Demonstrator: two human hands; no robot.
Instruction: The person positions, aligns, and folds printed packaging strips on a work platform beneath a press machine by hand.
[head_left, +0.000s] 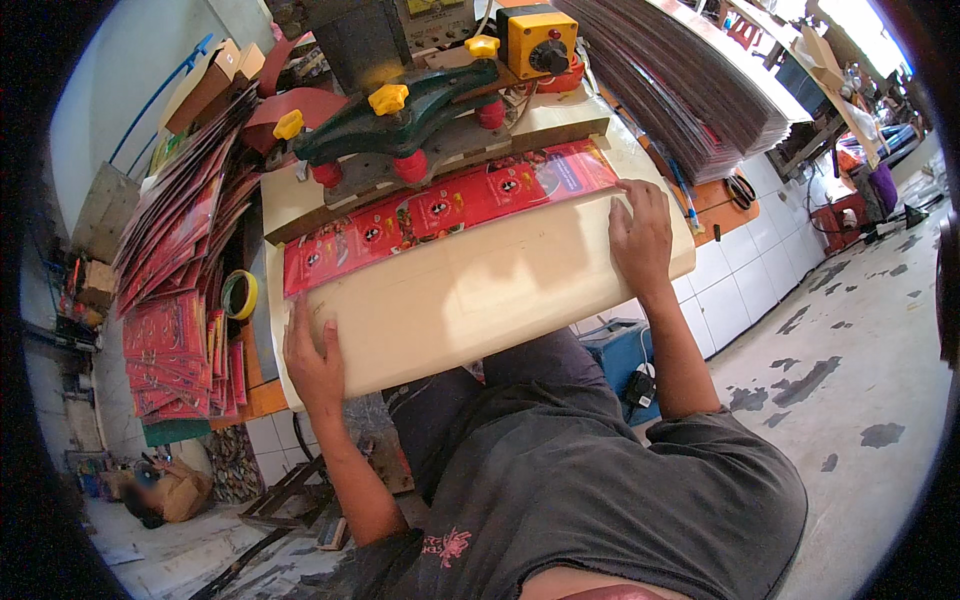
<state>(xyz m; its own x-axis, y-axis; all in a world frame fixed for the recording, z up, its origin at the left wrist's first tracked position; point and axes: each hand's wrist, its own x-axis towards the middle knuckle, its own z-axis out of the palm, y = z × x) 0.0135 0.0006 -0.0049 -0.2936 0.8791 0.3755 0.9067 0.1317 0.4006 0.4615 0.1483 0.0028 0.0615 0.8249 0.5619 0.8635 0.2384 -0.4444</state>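
A long red printed sheet [440, 215] lies on the cream worktop [480, 290] of a machine, its far edge against a wooden guide [340, 202]. My left hand [316, 355] rests at the worktop's left side, fingers apart, their tips by the sheet's near left corner. At the other end my right hand [643, 238] lies with fingers extended, tips by the sheet's right end. Neither hand grips anything. Above the sheet sits a dark green clamp [400, 112] with yellow knobs and red feet.
Stacked red printed pieces [170, 345] and a yellow tape roll [240, 294] lie at left. A tall pile of sheets [690, 90] and scissors [740, 191] are at right. A yellow control box [538, 43] tops the machine. Another person [180, 490] sits far left.
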